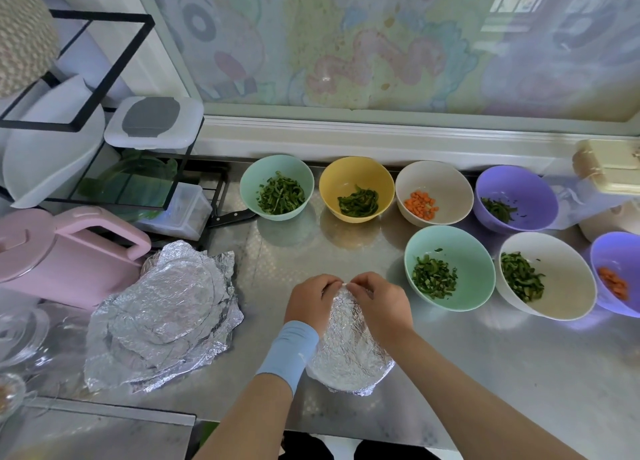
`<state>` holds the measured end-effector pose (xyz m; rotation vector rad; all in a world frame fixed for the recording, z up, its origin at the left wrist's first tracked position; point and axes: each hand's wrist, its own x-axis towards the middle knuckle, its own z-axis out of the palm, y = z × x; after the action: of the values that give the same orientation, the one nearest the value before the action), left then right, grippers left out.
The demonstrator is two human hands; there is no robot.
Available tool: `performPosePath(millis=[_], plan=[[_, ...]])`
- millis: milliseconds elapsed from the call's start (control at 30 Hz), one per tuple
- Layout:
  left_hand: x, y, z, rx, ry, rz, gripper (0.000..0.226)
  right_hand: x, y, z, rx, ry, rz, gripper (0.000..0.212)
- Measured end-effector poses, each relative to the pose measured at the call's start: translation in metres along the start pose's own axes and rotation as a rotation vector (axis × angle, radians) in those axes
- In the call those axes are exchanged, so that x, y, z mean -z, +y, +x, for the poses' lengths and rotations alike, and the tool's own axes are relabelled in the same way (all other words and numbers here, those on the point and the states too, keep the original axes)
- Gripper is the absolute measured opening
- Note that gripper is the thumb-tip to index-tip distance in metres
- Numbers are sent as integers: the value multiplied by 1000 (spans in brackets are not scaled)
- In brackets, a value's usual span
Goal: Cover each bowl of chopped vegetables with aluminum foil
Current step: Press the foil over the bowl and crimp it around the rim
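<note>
Head camera: at six o'clock, a bowl is hidden under crinkled, shiny foil (pixel 349 348). Its far edge is pinched by the left hand (pixel 311 300) and the right hand (pixel 377 303). If pulled too hard, the thin sheet could be torn. Round bowls (pixel 478 262) at two o'clock stand uncovered.

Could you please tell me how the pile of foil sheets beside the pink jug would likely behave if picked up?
The foil pile looks thin and creased, so it would probably feel very light and flop rather than stay flat. Its sheets lie loosely stacked, so lifting one edge might separate them. It likely crumples easily.
</note>
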<state>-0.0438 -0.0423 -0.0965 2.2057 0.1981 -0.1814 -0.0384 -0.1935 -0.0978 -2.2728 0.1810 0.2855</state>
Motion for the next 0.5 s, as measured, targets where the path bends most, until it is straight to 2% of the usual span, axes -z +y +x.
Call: performPosePath(millis=[133,367,500], plan=[[-3,0,-3,21,18,77,22,2,-1,2,-22,-8,-7,14],[-9,-1,-12,91,95,112,26,7,-4,6,59,-115,1,10],[-9,1,-18,145,154,103,26,8,3,1,-8,-26,88,5]])
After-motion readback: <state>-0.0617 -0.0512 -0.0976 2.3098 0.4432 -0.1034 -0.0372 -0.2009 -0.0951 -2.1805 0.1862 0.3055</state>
